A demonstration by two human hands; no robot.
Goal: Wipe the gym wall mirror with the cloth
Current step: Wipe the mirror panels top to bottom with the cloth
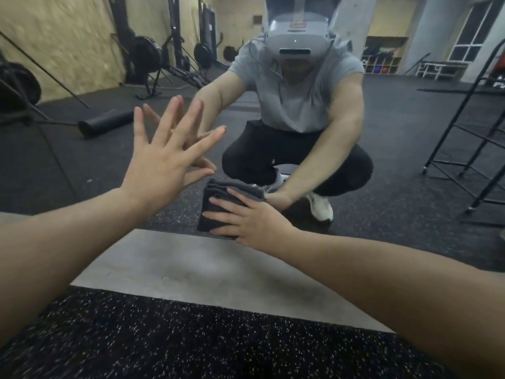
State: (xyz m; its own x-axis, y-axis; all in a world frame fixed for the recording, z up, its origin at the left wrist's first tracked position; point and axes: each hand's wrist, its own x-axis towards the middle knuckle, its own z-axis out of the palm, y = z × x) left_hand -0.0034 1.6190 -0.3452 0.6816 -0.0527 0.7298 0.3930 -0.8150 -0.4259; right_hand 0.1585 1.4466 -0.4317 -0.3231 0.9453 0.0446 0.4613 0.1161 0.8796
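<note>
The wall mirror [382, 149] fills the upper part of the head view and reflects a crouching person in a grey shirt. A folded dark grey cloth [216, 196] lies flat against the glass near the mirror's bottom edge. My right hand [246, 217] presses on the cloth with straight, spread fingers. My left hand [164, 160] is flat on the mirror higher up and to the left, fingers splayed, meeting its own reflection.
A grey concrete strip [191, 272] runs along the foot of the mirror, with speckled black rubber flooring [164, 343] nearer me. The reflection shows a foam roller [106, 123], exercise machines [147, 58] at left and a black metal rack [470, 138] at right.
</note>
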